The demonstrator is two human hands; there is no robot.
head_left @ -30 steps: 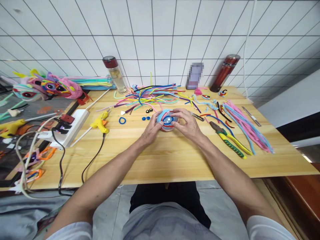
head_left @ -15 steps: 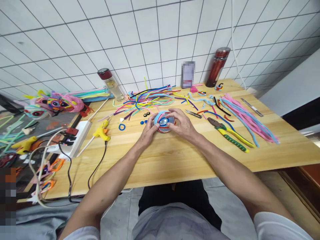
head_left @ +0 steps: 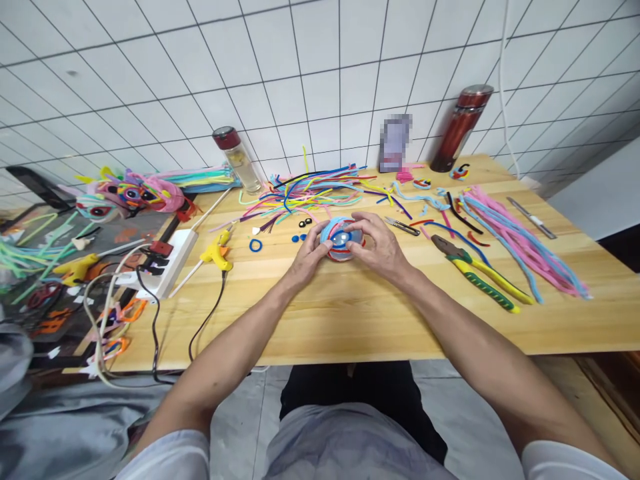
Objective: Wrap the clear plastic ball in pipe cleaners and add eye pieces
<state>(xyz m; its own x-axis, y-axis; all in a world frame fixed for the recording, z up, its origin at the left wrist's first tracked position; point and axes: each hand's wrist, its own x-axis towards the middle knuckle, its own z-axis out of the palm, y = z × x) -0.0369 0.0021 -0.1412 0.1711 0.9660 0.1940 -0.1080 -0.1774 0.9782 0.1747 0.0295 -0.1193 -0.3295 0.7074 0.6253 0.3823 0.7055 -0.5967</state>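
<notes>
Between my two hands is a clear ball wrapped with light blue, dark blue and red pipe cleaners (head_left: 343,239). My left hand (head_left: 309,259) is closed around its left side, thumb on the front. My right hand (head_left: 383,250) grips the other side, thumb and fingers bent against it. Left of the ball lie small dark blue balls (head_left: 296,238), black beads (head_left: 305,223) and a dark blue pipe cleaner ring (head_left: 255,245). Behind the hands spreads a pile of loose coloured pipe cleaners (head_left: 315,190). Small thread snips (head_left: 403,227) rest just right of my right hand.
Yellow-green pliers (head_left: 483,273) and a pink and blue pipe cleaner bundle (head_left: 525,240) lie on the right. Leftward are a yellow glue gun (head_left: 217,253), a white power strip (head_left: 173,270) and cables. A glass bottle (head_left: 239,163), a phone (head_left: 395,143) and a red flask (head_left: 461,130) stand along the wall.
My view has turned slightly left, so everything appears shifted to the right. Both hands keep their hold on the wrapped ball, with little change in finger position.
</notes>
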